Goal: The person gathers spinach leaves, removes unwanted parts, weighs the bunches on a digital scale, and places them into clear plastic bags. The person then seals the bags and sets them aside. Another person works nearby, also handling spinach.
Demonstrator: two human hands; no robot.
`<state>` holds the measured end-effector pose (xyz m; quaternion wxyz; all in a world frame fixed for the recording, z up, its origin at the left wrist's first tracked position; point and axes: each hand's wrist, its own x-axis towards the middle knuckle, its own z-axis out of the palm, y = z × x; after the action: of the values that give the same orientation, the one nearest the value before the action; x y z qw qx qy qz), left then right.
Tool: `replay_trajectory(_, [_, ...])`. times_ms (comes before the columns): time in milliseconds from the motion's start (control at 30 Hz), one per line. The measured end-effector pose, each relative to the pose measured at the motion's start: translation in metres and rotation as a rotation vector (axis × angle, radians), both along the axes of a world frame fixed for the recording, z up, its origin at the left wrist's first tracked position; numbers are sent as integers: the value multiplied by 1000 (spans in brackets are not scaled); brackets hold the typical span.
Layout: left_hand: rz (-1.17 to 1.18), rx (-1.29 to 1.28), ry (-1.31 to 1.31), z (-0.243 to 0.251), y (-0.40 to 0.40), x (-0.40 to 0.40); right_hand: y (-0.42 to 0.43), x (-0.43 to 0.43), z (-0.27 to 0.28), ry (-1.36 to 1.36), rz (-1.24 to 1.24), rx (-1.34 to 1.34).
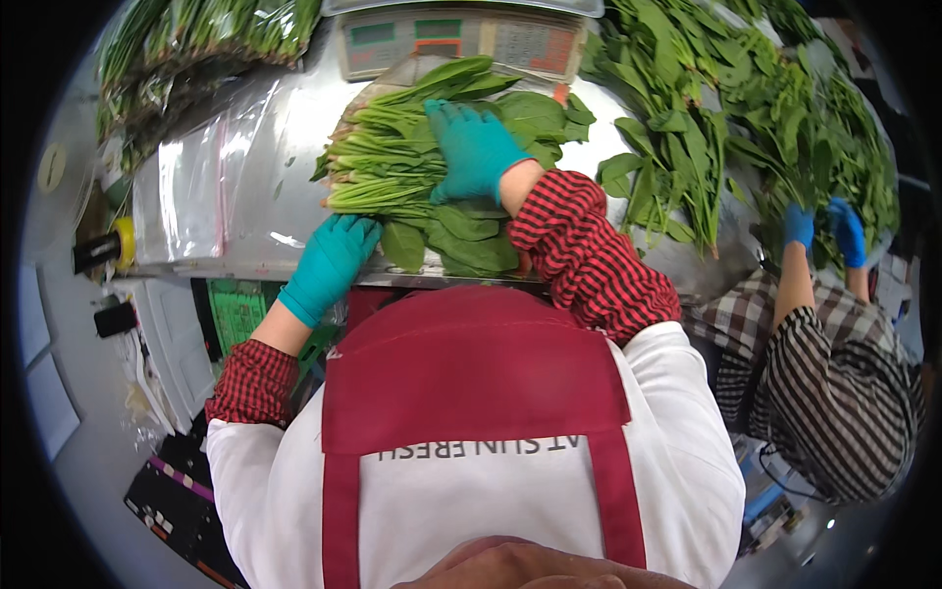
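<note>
A bunch of spinach point(390, 158) lies on the metal table with its pale stem ends to the left and its leaves to the right. My right hand point(475, 151), in a teal glove, rests flat across the top of the bunch, thumb spread away from the fingers. Just below the stems, at the table's front edge, is my left hand point(331, 254), also teal-gloved. Its fingertips are close to the lowest stems; whether they touch is unclear. Loose spinach leaves point(471, 239) spread between the bunch and the front edge.
Clear plastic bags point(188, 195) lie flat on the left. Bagged greens point(213, 37) sit at the back left. A weighing scale point(460, 44) stands behind the bunch. More spinach point(677, 147) is heaped on the right, where a co-worker's blue-gloved hands point(798, 224) handle some.
</note>
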<state>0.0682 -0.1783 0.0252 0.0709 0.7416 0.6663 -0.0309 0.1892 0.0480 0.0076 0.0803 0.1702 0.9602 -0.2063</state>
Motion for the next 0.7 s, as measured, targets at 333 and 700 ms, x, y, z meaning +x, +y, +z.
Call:
replay_trajectory(333, [-121, 26, 97, -17, 9, -2, 4, -2, 0, -4, -42, -54])
replay_trajectory(700, [-72, 197, -118, 28, 61, 11, -22, 8, -1, -21, 66, 6])
